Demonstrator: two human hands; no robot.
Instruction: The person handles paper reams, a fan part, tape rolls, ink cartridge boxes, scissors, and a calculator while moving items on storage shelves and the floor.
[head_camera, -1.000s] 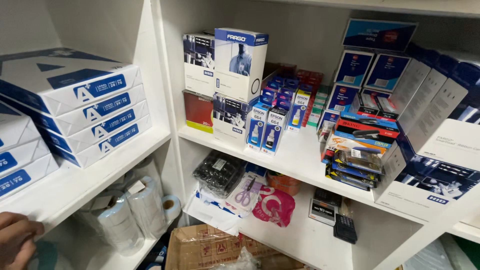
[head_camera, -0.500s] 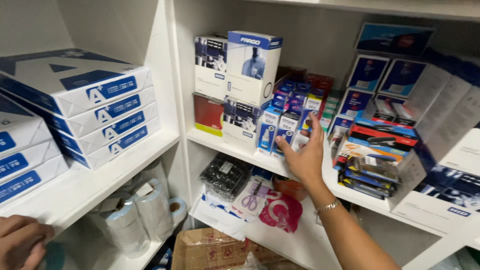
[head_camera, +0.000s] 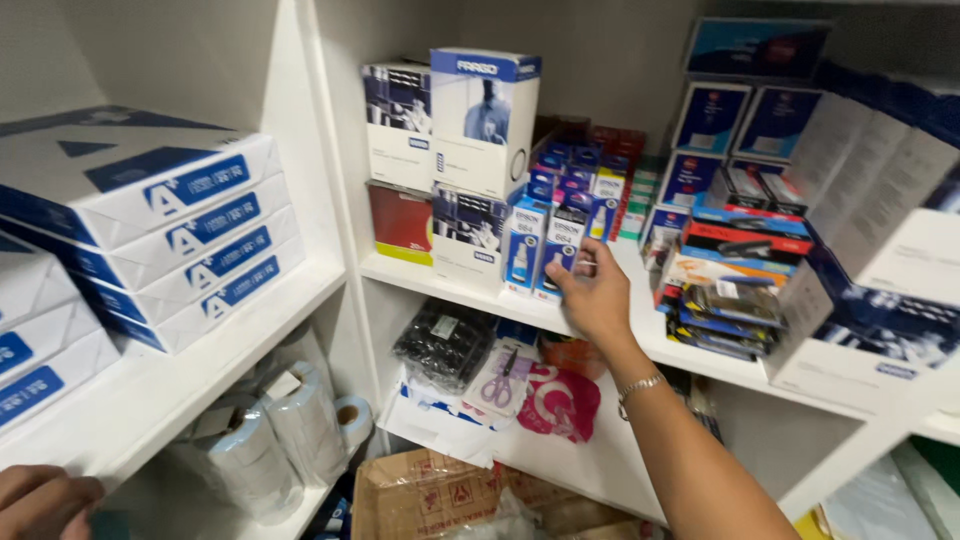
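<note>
Reaching further in since a moment ago, right hand (head_camera: 598, 296) pinches a small blue-and-white cardboard ink box (head_camera: 562, 250) standing upright on the smooth white shelf (head_camera: 450, 285); left hand (head_camera: 45, 503) rests curled, its grip unclear.

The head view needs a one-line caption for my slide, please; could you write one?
Right hand reaches small blue boxes on a white shelf; left hand rests at the lower shelf edge.

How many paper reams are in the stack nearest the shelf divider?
4, piled flat on the left shelf: top ream, second ream, third ream, bottom ream. More reams sit further left, cut off.
</note>
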